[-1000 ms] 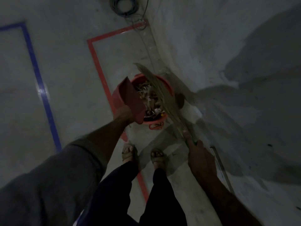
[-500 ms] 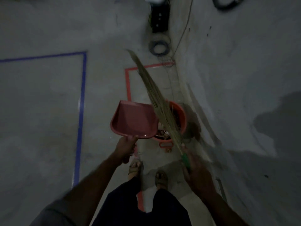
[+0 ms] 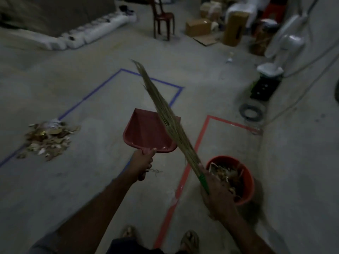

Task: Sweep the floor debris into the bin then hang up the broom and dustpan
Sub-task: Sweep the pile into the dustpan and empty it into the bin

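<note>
The dustpan (image 3: 149, 135) is held by its handle in the left hand (image 3: 142, 161), fingers wrapped round it, at frame centre above the floor (image 3: 102, 180). The pan is seen open side up, with nothing visible inside. The broom (image 3: 165, 118) is gripped in the right hand (image 3: 217, 194) at the green handle end, lower right of centre; the bristles are angled up and to the left, crossing in front of the dustpan's right edge. The red bin (image 3: 246, 182) is placed on the floor at lower right, just behind the right hand, partly filled with scraps, inside the red tape outline (image 3: 199, 142). A debris pile (image 3: 48, 139) is seen on the floor at mid left, on the edge of the blue tape outline (image 3: 88, 96), well apart from the bin. A red chair (image 3: 162, 17) and cardboard boxes (image 3: 198, 26) are seen at the top of the frame. Sandalled feet (image 3: 189, 239) are visible at the bottom edge.
</note>
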